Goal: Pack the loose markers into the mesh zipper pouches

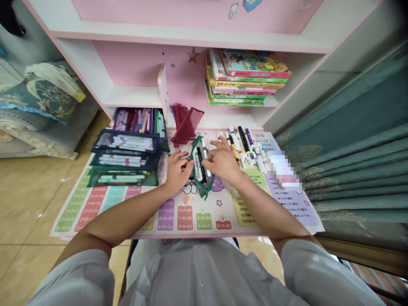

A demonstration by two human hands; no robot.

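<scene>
A green-edged mesh zip pouch [204, 187] lies open on the desk mat between my hands, with a black marker [201, 165] and a white marker [205, 160] inside it. My left hand [177, 168] is at the pouch's left edge, its fingers on the rim. My right hand [223, 161] is over the pouch's right side, with its fingers near the white marker. I cannot tell whether that hand grips anything. Just to its right, a loose pile of several markers [245, 148] lies on the mat.
Several filled pencil cases [124, 157] are stacked on the mat's left side. A red mesh pouch [186, 125] stands behind them, and books [245, 78] fill a pink shelf above. A teal curtain [350, 170] hangs right; a blurred patch [283, 170] covers part of the mat.
</scene>
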